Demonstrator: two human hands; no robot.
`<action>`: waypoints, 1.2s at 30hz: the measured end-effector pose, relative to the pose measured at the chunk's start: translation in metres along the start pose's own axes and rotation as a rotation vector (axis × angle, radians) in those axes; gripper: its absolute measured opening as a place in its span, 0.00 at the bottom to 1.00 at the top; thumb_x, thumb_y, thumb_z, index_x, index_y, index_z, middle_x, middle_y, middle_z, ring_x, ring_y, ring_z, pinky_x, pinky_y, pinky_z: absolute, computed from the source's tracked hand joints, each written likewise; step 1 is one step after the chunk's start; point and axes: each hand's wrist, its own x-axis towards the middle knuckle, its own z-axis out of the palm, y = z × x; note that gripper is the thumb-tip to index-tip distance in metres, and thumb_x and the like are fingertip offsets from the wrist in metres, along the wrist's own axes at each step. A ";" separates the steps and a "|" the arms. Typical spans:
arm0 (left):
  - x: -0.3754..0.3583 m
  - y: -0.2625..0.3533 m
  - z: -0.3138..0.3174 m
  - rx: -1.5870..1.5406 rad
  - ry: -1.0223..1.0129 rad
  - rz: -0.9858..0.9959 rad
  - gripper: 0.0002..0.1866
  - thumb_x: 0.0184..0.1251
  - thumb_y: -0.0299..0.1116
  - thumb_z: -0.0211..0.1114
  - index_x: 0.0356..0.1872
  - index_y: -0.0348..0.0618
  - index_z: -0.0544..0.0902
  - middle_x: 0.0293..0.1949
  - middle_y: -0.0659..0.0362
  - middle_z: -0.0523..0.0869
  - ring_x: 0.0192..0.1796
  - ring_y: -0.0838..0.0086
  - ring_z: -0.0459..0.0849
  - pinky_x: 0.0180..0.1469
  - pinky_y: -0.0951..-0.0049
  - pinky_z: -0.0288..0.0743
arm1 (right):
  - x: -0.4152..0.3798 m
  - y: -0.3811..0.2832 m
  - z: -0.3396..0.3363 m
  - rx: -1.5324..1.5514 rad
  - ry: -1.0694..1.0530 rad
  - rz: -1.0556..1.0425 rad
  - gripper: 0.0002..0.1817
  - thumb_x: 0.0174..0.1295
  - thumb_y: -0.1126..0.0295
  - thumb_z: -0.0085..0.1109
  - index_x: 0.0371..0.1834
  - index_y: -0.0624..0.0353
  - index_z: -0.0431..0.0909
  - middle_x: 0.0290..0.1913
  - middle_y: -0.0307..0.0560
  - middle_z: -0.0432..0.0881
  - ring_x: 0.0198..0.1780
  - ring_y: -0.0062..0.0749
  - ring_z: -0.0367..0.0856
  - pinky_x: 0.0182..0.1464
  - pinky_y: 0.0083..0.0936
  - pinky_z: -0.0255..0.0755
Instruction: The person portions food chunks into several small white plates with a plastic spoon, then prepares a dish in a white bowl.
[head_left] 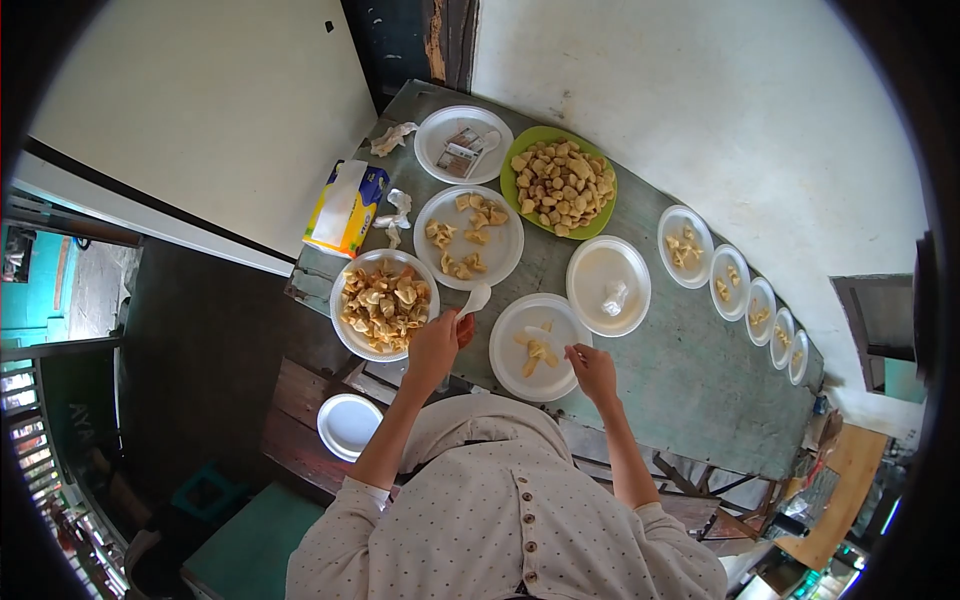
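Observation:
My left hand (432,350) is closed round a white plastic spoon (476,300), between the plate of folded fried pieces (385,306) and the middle plate. A reddish-orange thing (465,330) shows beside its fingers. My right hand (590,370) has its fingers pinched together at the right rim of a white plate (507,365); what they hold, if anything, is too small to tell. A few pale yellow pieces (540,354) lie on that plate, with a whitish shape above them.
Behind are a plate with several fried pieces (478,218), a green plate of chunks (562,185), a plate with packets (460,152) and a tissue pack (347,208). A plate with white crumpled material (614,297) sits right. Several small plates (685,247) line the wall.

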 end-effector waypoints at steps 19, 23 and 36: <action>0.024 -0.035 -0.013 0.041 0.167 -0.026 0.08 0.61 0.28 0.50 0.36 0.38 0.76 0.34 0.46 0.79 0.35 0.52 0.79 0.36 0.57 0.73 | 0.096 -0.056 0.047 -0.110 0.031 -0.143 0.13 0.63 0.62 0.42 0.34 0.55 0.77 0.27 0.53 0.80 0.32 0.52 0.78 0.34 0.42 0.70; 0.033 -0.041 -0.026 0.082 0.154 -0.083 0.08 0.60 0.28 0.51 0.36 0.38 0.76 0.33 0.46 0.78 0.35 0.51 0.79 0.35 0.55 0.72 | 0.127 -0.095 0.064 -0.140 -0.029 -0.195 0.12 0.62 0.62 0.43 0.34 0.54 0.76 0.28 0.53 0.80 0.33 0.51 0.79 0.35 0.44 0.70; -0.021 -0.053 -0.026 -0.069 0.363 -0.076 0.10 0.59 0.27 0.53 0.40 0.39 0.79 0.33 0.46 0.80 0.35 0.51 0.79 0.37 0.59 0.73 | 0.172 -0.115 0.122 0.155 -0.247 -0.180 0.18 0.57 0.58 0.45 0.29 0.61 0.80 0.29 0.57 0.80 0.34 0.49 0.79 0.38 0.39 0.69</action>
